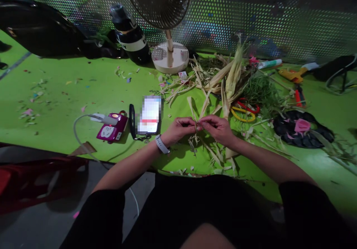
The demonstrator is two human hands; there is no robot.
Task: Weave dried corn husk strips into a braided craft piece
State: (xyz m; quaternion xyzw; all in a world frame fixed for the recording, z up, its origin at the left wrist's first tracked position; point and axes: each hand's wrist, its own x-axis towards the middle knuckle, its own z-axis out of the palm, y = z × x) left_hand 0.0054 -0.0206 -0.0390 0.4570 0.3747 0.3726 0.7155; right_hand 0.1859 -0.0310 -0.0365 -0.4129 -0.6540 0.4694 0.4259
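My left hand (pixel 180 130), with a pale watch on its wrist, pinches a small bundle of dried husk strips (pixel 205 105). My right hand (pixel 219 129) meets it fingertip to fingertip and grips the same bundle. Two pale strip ends fan upward above the fingers, and frayed ends hang below them. Behind my hands lies a heap of dry husks (pixel 232 76) with green stringy fibres (pixel 258 91) at its right. Loose husk pieces are scattered under and beside my right hand.
A lit phone (pixel 150 115) and a purple power box (pixel 113 127) lie left. Behind stand a black bottle (pixel 132 38) and a fan (pixel 170 57). Yellow-handled scissors (pixel 242 114), an orange glue gun (pixel 292 75) and a black tray (pixel 288 135) with something pink are right.
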